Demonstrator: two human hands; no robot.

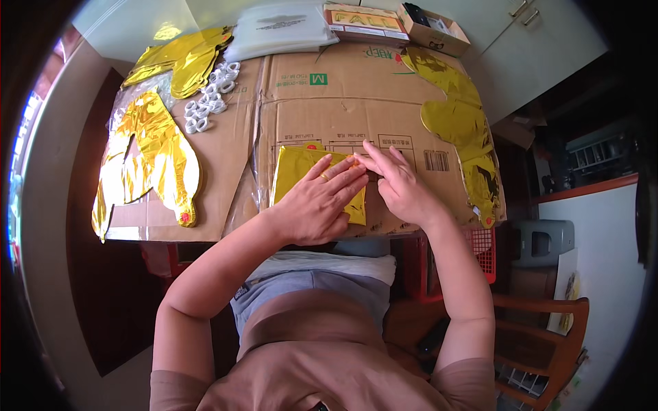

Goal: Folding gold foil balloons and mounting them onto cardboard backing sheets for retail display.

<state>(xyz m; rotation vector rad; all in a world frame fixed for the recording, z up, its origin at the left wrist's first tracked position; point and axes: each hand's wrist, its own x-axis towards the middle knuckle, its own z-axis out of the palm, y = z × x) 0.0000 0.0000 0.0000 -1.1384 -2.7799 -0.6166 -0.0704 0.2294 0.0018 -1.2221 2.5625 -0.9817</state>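
Observation:
A gold foil balloon (291,159), folded into a flat packet, lies on the cardboard in front of me. My left hand (317,202) rests flat across it, fingers stretched toward its upper right, with a ring on one finger. Just to the right, my right hand (403,186) has its fingers spread. Its thumb side meets the left fingertips at the packet's right edge. A small red spot shows at the packet's top edge. The part of the foil beneath my left palm is hidden.
Flat gold balloons lie at the left (164,154), upper left (195,65) and right (452,113). White ribbon rings (205,103) sit beside the left ones. Clear plastic bags (277,34), a printed box (367,20) and an open carton (439,34) line the cardboard's (343,116) far edge.

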